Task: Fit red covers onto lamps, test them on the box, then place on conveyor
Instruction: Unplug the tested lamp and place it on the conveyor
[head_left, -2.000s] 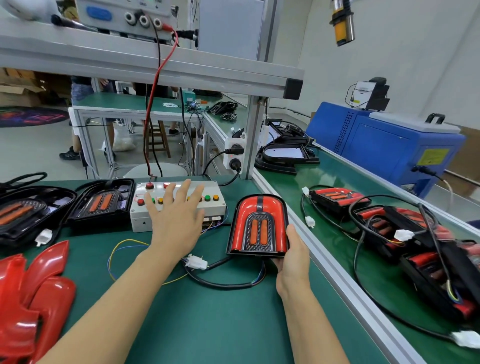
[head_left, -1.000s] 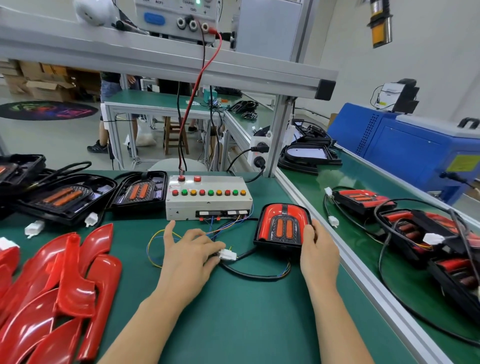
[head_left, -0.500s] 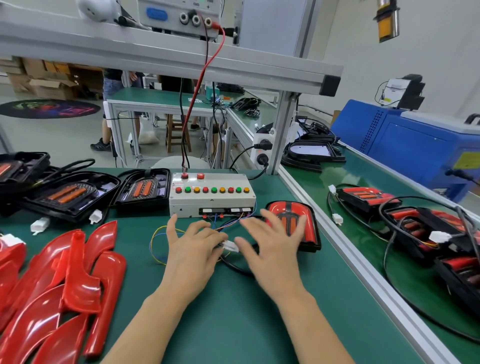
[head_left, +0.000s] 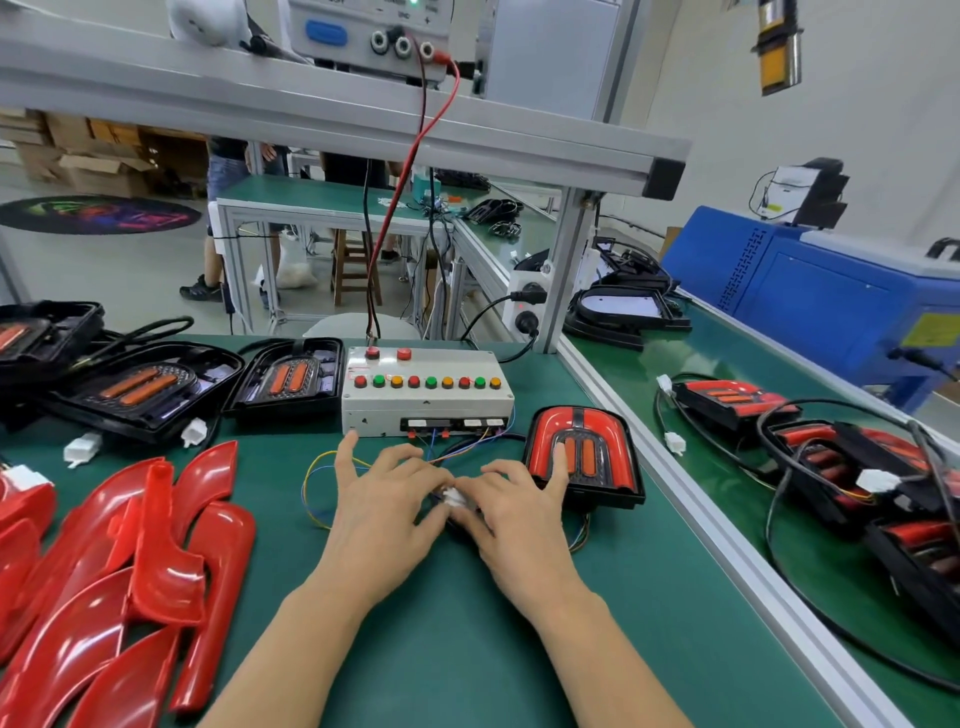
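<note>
Both hands meet over a small white plug in the middle of the green table. The left hand lies palm down with its thumb and first finger closing on the plug from the left, the other fingers spread toward the test box. The right hand comes in from the right and pinches the same plug with thumb and forefinger; its outer fingers stretch out over the near edge of the lamp.

That lamp, with its red cover fitted, lies flat on the table just right of the hands and near the right front corner of the test box. The grey box stands beyond the hands, with a row of red, green and yellow buttons on top and thin coloured wires running from its front toward the plug.

To the left of the box lie black lamps without covers, and a heap of loose red covers fills the near left of the table. On the right, past the metal rail, the conveyor carries several finished lamps with tangled black cables. A blue machine stands at the far right.
</note>
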